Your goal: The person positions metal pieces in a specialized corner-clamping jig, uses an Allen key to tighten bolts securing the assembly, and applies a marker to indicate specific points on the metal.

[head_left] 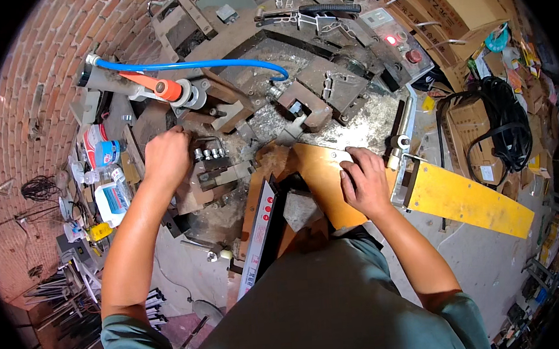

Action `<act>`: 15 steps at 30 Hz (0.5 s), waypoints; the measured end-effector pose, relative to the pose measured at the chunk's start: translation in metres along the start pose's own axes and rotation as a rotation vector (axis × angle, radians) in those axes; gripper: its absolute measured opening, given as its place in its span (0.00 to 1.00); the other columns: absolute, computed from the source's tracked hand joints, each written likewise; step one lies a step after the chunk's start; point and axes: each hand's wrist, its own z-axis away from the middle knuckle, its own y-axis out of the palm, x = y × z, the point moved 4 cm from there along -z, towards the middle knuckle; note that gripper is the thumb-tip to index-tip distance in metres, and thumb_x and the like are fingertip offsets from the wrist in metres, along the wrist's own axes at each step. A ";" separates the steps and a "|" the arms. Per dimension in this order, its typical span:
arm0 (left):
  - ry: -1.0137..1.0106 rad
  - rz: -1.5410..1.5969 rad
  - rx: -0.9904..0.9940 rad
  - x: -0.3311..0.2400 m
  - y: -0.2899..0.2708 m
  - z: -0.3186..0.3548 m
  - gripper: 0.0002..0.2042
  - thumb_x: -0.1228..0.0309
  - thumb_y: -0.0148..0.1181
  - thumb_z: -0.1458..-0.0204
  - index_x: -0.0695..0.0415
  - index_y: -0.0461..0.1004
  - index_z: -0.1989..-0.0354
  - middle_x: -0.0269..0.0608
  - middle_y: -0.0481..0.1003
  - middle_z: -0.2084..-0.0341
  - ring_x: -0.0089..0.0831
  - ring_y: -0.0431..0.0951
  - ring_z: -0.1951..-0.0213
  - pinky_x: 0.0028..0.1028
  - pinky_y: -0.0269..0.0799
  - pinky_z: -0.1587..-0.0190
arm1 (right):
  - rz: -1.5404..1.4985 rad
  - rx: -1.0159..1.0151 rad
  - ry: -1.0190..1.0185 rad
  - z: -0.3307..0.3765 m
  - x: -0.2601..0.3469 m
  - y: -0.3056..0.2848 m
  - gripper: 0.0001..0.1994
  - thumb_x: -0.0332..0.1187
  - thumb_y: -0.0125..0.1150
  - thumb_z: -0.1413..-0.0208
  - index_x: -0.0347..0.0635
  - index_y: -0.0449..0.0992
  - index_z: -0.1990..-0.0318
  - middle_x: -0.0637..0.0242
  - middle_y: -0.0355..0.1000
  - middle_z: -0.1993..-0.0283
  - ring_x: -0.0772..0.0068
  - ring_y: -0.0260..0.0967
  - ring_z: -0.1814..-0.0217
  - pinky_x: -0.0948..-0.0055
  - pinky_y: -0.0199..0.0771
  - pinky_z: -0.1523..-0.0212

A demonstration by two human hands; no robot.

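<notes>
Right hand (365, 180), loosely curled and clasping nothing, lies on an orange panel (324, 181) at three o'clock, while the left hand (167, 155) sits toward ten, beside metal studs (207, 154) (its grip I cannot tell). It could get pinched should the steel block (231, 117) at its two o'clock shift. That panel looks flat, faintly glossy.

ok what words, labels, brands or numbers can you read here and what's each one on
I don't copy out wording or brands, but print shows here:
Large cardboard box: dark characters.
Black bar with a pale strip: red dots and coloured characters, partly blurred.
White jug: blue label, too small to read.
Smaller carton: white label, too small to read.
</notes>
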 end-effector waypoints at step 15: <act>-0.092 -0.066 0.088 0.004 0.002 -0.013 0.07 0.73 0.63 0.47 0.59 0.86 0.66 0.54 0.86 0.65 0.54 0.88 0.60 0.48 0.85 0.57 | -0.023 -0.028 -0.016 0.002 0.002 -0.002 0.10 0.27 0.69 0.43 0.38 0.80 0.54 0.51 0.74 0.38 0.43 0.70 0.33 0.46 0.70 0.34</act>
